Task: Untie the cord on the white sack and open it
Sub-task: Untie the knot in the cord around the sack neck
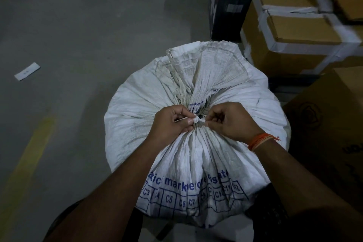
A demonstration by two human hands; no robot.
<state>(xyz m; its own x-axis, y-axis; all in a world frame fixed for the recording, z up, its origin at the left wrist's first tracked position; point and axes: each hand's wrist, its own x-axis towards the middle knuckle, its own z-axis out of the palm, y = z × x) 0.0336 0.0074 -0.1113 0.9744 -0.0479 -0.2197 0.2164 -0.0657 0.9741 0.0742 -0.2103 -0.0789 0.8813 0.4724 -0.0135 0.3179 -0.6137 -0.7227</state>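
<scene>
A full white woven sack (pixel 137 124) with blue print stands upright on the floor in front of me. Its neck is gathered tight and its loose top flap fans out beyond the knot. A thin white cord (pixel 197 120) ties the neck, knotted on the side facing me. My left hand (pixel 172 122) pinches one end of the cord just left of the knot. My right hand (pixel 231 122), with an orange thread band on the wrist, pinches the other end just right of it. The cord's loop around the neck is mostly hidden in the folds.
Grey concrete floor (pixel 88 35) spreads to the left, with a yellow painted line (pixel 29 155) and a small white paper slip (pixel 27 71). Taped cardboard boxes (pixel 290 31) are stacked at the right, a dark upright panel (pixel 229 2) behind the sack, another carton (pixel 330 124) close at right.
</scene>
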